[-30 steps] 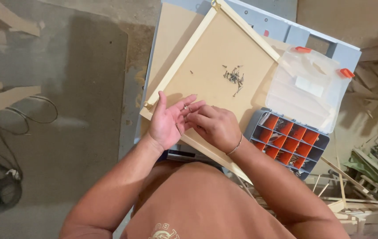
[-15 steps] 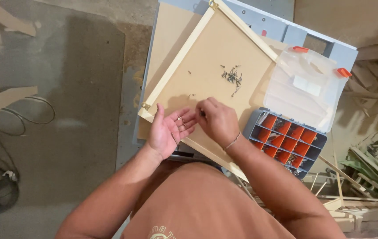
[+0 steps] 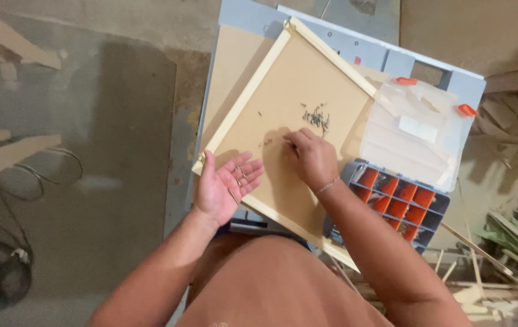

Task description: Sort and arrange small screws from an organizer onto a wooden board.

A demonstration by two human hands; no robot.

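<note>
Nearest me, my left hand (image 3: 225, 191) lies palm up at the near-left corner of the framed board (image 3: 283, 130), grip released, a few small screws (image 3: 239, 175) resting loose on the palm. Just beyond it, my right hand (image 3: 310, 157) is palm down on the board, fingertips pinched against the surface; I cannot tell whether they grasp anything. Past those fingertips, toward the middle of the board, lies a small heap of dark screws (image 3: 318, 116). Right of the board sits an open organiser box (image 3: 401, 203) with orange compartments, its clear lid (image 3: 416, 130) swung back. Under the board lies the grey desk (image 3: 356, 48).
</note>
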